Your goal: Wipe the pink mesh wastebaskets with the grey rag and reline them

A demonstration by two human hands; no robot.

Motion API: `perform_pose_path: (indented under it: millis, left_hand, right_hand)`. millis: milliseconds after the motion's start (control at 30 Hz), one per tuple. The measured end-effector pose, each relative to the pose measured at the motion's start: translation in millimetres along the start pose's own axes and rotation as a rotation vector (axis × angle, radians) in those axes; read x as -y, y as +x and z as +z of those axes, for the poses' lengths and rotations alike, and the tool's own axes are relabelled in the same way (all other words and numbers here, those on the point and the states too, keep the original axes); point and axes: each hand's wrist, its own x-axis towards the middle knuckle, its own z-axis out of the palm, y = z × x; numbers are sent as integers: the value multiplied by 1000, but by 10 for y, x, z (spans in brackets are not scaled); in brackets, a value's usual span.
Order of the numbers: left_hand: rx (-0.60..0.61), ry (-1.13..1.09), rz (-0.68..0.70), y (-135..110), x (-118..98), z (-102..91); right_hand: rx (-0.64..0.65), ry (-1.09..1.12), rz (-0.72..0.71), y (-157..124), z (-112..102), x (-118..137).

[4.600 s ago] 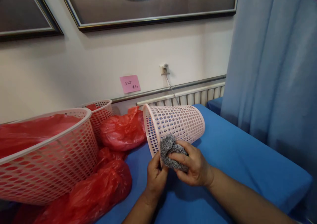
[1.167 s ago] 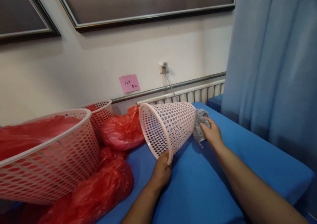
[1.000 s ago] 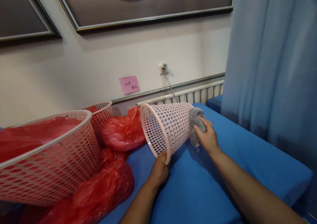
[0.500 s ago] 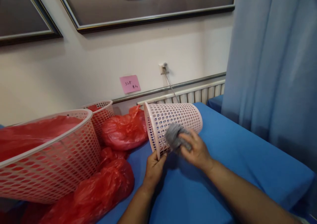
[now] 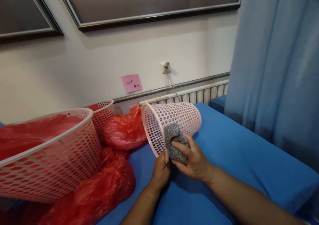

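Observation:
A small pink perforated basket (image 5: 174, 118) lies on its side on the blue table (image 5: 231, 152), its mouth facing left. My left hand (image 5: 160, 173) grips the lower rim of that basket. My right hand (image 5: 194, 160) is closed on a grey speckled cloth (image 5: 174, 143) and presses it against the basket's outer wall near the rim.
A large pink basket (image 5: 50, 158) lined with red plastic leans at the left. A smaller pink basket (image 5: 102, 113) stands behind it. Red plastic bags (image 5: 122, 130) lie between the baskets and in front. A blue curtain (image 5: 274, 62) hangs at the right.
My right hand has slid the grey cloth from the basket's far bottom end along its wall to near the rim. My left hand kept hold of the rim.

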Motion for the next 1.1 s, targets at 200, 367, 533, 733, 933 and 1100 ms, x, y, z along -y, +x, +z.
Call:
perform_pose_path:
  millis: [200, 367, 533, 733, 933, 1100]
  left_hand:
    - [9, 100, 61, 14, 23, -9]
    - [40, 138, 78, 7, 42, 0]
    - [56, 136, 71, 20, 19, 11]
    - [153, 142, 142, -1, -63, 76]
    - [157, 204, 157, 11, -105, 60]
    - [280, 307, 186, 11, -103, 60]
  right_hand:
    - [-305, -1, 560, 96, -88, -618]
    - [-474, 154, 1053, 155, -289, -1278]
    - [-386, -13, 707, 133, -168, -889]
    - [-102, -17, 14, -59, 7, -108]
    - [-313, -48, 432, 86, -117, -559]
    - [-562, 126, 983, 218, -353, -1118]
